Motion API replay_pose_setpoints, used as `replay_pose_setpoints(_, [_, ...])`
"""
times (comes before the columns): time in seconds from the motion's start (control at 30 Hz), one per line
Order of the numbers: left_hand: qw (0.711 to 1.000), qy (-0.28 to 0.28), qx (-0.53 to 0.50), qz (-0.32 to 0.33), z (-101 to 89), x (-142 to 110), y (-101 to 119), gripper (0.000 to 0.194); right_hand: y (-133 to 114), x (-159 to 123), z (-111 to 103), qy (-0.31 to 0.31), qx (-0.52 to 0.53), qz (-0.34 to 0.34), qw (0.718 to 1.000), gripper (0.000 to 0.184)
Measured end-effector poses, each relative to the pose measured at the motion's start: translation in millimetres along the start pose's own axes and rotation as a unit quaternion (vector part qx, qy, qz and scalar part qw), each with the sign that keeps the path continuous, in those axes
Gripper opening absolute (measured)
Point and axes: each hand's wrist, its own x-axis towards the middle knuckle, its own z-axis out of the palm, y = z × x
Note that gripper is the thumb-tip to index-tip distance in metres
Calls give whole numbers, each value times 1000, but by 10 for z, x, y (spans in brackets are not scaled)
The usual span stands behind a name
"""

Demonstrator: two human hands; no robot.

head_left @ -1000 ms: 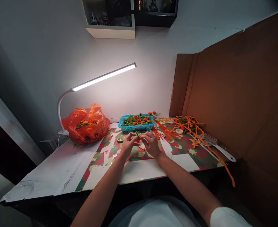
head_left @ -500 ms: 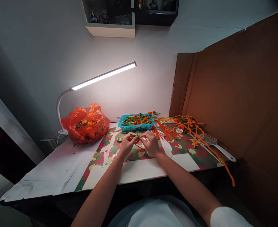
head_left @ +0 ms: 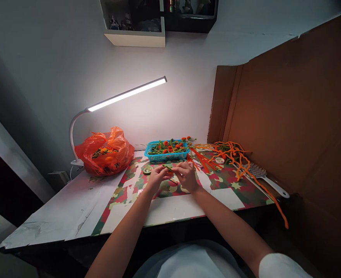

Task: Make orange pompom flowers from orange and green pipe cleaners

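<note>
Close together over the middle of the table, my left hand (head_left: 158, 177) and my right hand (head_left: 185, 176) both pinch a small flower with a green stem and an orange head (head_left: 169, 170). My fingers hide much of it. Just behind my left hand lies a roll of green tape (head_left: 147, 170). A blue basket (head_left: 167, 156) beyond my hands holds several orange flowers with green stems (head_left: 170, 146). A thin brownish stick (head_left: 173, 181) lies on the table under my hands.
An orange plastic bag (head_left: 109, 154) of flowers stands at left by a lit lamp (head_left: 127, 94). Orange fuzzy stems (head_left: 234, 154) and a white-handled brush (head_left: 275, 187) lie at right. A cardboard panel (head_left: 289, 108) walls the right side; a cabinet (head_left: 135, 38) hangs above.
My fingers have turned the flower, so its orange head shows now between my hands. The right hand's fingers have curled in more. Things on the table stay put.
</note>
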Motion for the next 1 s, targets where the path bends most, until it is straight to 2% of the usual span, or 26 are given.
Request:
replay_pose_setpoints(0.13, [996,37,44,71,65,-28,31,37,-16,14,-1,-6,-5,3,1000,15])
replay_pose_setpoints(0.27, [985,67,54,146,130,-68,86,33,-83,29,36,36,43,86,995,14])
replay_pose_setpoints(0.37, [983,62,68,157,134,-77,97,32,-92,30,75,46,102,131,985,20])
replay_pose_setpoints(0.43, [983,53,83,156,126,-72,86,32,-85,27,85,47,113,132,984,21])
replay_pose_setpoints(0.57, [989,31,71,129,113,-49,43,33,-92,20,65,44,63,85,993,16])
replay_pose_setpoints(0.67, [991,39,44,121,113,-40,28,34,-112,22,66,44,45,98,993,12])
replay_pose_setpoints(0.8, [986,46,54,151,124,-53,53,31,-114,37,94,49,106,151,982,16])
replay_pose_setpoints(1.0, [960,71,153,222,148,-80,79,19,-142,43,115,66,168,178,967,18])
